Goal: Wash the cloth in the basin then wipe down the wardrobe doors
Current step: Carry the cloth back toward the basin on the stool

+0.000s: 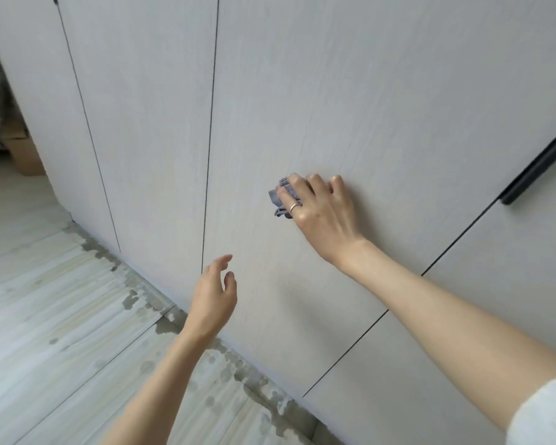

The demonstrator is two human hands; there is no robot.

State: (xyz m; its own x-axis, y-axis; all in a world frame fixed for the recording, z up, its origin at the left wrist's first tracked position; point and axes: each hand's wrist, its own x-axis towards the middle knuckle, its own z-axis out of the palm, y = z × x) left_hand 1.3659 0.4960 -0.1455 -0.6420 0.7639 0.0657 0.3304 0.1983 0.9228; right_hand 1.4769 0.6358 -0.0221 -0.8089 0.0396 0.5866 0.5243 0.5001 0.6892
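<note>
Pale grey wardrobe doors (350, 91) fill most of the head view, split by thin dark gaps. My right hand (318, 207) grips a small grey-purple cloth (278, 200) and presses it against the middle door; only the cloth's left edge shows past my curled fingers. A ring sits on one finger. My left hand (214, 297) hovers lower down in front of the same door, fingers relaxed and slightly bent, holding nothing. The basin is out of view.
A black bar handle (540, 165) sits on the door at the right. The light wood-look floor (45, 316) shows wet patches (161, 319) along the wardrobe's base. A cardboard box (26, 155) stands at the far left beyond the wardrobe.
</note>
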